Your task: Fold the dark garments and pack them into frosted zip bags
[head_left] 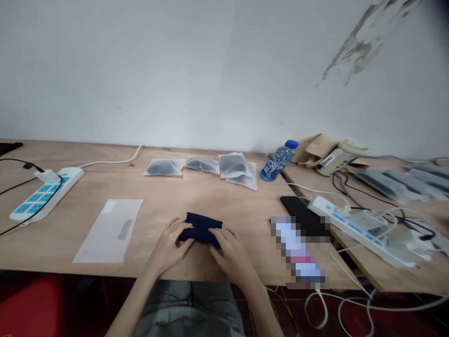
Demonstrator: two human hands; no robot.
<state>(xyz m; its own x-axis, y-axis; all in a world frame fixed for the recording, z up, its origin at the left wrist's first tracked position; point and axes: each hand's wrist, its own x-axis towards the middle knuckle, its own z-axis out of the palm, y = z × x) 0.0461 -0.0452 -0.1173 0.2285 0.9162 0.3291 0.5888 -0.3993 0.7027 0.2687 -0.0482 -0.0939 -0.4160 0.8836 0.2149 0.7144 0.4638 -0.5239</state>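
A small folded piece of navy cloth [201,228] lies on the table near its front edge, in front of me. My left hand [174,243] grips its left end, thumb at the near side and fingers on top. At the right end my right hand [228,244] holds it the same way. What garment or item the cloth is, I cannot make out. To the left of my left hand a flat frosted plastic bag [108,231] lies on the wood. Beyond the cloth, several frosted bags [163,167] with dark contents lie near the wall.
A blue-capped bottle [278,161] stands at the back right, near a paper cup [340,158] lying tilted. Power strips [47,194] with cables lie on both sides. A pixelated phone [298,248] and a black flat object [303,215] are to the right.
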